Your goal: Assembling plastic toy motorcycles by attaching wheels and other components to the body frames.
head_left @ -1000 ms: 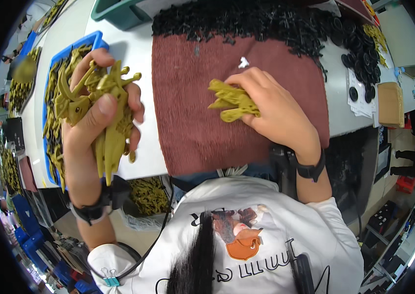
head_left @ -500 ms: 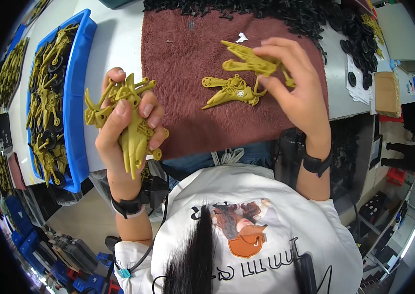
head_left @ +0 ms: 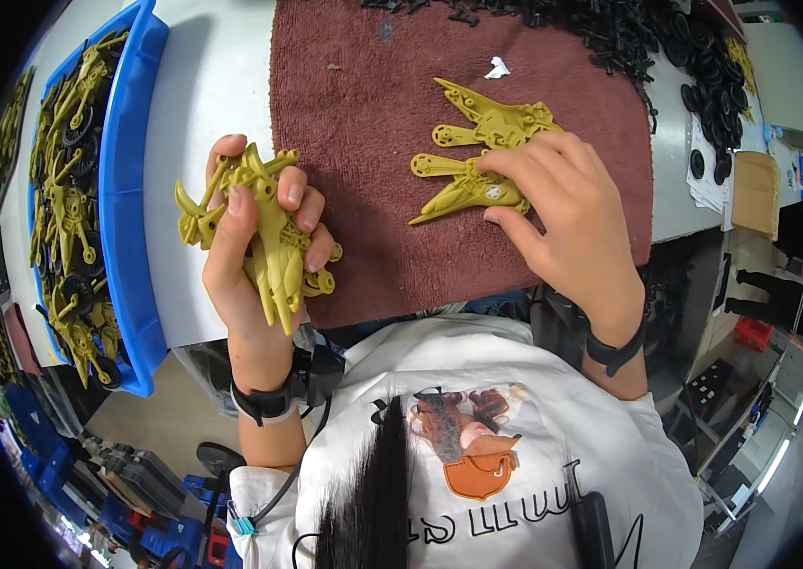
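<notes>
Blue bin (head_left: 127,190): filled with olive plastic parts and black wheels, at counter's left | left hand (head_left: 259,237): fingers clamped on olive parts bundle (head_left: 269,228) | right hand (head_left: 563,209): fingers spread, pressed on flat olive pieces (head_left: 477,161) on maroon towel (head_left: 364,142)

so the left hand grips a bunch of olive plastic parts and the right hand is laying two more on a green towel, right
Not quite: the towel is dark maroon, not green, as the head view shows. The left hand does grip a bunch of olive plastic parts, and the right hand rests on two more olive plastic parts lying on it.
</notes>
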Demonstrator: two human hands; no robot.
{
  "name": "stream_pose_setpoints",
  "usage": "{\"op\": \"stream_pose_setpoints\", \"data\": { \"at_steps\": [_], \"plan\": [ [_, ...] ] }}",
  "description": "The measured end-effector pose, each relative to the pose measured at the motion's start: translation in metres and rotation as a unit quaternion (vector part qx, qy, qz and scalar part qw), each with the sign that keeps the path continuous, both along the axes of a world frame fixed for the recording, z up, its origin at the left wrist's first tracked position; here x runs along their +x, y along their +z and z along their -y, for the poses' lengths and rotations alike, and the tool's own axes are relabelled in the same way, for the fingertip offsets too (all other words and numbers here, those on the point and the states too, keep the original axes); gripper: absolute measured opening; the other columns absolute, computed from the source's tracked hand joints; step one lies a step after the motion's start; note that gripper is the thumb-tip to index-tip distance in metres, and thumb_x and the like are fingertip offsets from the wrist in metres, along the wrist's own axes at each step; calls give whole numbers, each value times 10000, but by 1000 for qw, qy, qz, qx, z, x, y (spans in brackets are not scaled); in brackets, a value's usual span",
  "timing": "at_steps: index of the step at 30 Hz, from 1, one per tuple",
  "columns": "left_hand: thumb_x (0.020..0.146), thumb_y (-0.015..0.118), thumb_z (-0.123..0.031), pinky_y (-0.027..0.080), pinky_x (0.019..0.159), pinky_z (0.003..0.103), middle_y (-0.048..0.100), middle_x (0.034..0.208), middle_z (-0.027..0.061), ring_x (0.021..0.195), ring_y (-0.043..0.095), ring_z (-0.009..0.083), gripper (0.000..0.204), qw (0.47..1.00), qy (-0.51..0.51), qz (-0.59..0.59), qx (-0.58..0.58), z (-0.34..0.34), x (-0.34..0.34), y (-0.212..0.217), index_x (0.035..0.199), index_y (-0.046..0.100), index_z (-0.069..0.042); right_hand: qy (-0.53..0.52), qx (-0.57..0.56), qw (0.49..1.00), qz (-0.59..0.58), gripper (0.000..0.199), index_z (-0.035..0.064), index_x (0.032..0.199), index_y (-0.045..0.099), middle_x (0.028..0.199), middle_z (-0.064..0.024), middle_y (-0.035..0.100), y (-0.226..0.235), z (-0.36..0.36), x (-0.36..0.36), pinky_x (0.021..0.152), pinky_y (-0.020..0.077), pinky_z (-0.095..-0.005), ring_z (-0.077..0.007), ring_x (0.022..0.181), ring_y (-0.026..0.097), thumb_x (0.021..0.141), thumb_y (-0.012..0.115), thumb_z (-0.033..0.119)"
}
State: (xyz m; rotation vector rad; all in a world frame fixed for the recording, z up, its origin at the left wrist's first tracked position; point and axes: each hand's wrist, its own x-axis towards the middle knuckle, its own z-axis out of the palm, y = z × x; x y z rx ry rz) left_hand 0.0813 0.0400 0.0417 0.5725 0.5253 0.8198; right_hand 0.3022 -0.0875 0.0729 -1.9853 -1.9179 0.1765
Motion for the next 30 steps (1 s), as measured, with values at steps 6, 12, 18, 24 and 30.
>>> {"op": "stream_pose_setpoints", "data": {
  "at_steps": [6,12,18,24,30],
  "plan": [
    [962,499,-295,454,596,250,451,982,109,835,442,181,445,999,-28,38,14,2,-4,-1,1366,363,-163,-12,72,996,-61,294,37,1030,640,819,-85,603,16,2,1,719,470,-412,-288,792,585,737,630,10],
    [842,549,-139,524,780,352,522,1121,184,957,543,235,610,998,-18,-32,57,5,-1,3,1407,322,-102,8,25,996,-88,251,43,1039,632,976,-107,591,2,-17,-19,743,477,-413,-315,820,595,788,644,47],
    [831,639,24,528,938,415,569,1208,210,1144,575,263,653,993,-9,-79,93,18,15,16,1396,326,-73,26,-33,938,-343,713,68,1273,541,1038,-85,604,18,-16,-53,734,484,-296,-181,848,593,675,863,284],
    [824,594,15,508,975,418,521,1287,264,1180,558,320,665,986,-9,-114,125,20,12,21,1411,297,-77,-32,6,920,-390,286,-2,1079,611,871,-139,649,11,-18,-48,613,502,-317,-219,686,640,810,688,57],
    [870,667,-21,530,869,312,614,1126,188,1050,628,227,542,993,19,-68,98,25,20,14,1297,336,-70,-2,3,905,-426,344,9,1047,628,823,-56,636,8,-13,-42,582,459,-240,-107,655,575,755,791,90]
  ]
}}
